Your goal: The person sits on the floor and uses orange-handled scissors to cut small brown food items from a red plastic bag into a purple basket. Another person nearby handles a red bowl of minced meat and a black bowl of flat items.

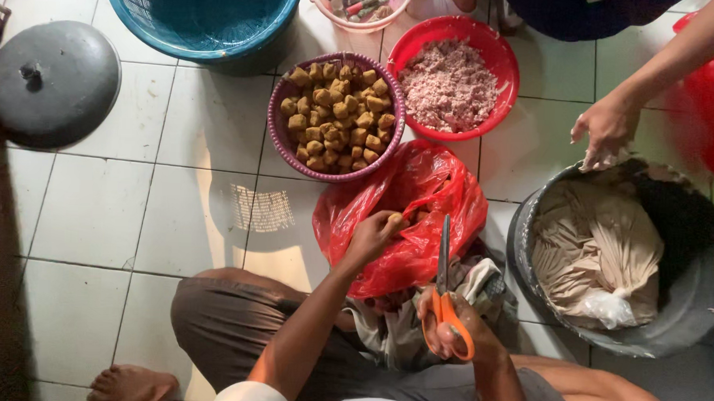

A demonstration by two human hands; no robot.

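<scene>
The left hand (pixel 371 236) reaches into the crinkly red plastic bag (pixel 404 218) on the person's lap, and its fingers (pixel 389 225) are closed around a small brown puffy tofu piece (pixel 394 219). That piece looks light and soft — it would likely squash if squeezed hard, so a gentle pinch on its sides seems best. It is golden brown with a wrinkly skin. The right hand (pixel 455 330) has its fingers through the handles of orange-handled metal scissors (pixel 445 298), blades pointing up. Just beyond the bag, a purple woven basket (pixel 280 134) on the tiled floor holds many more such pieces.
</scene>
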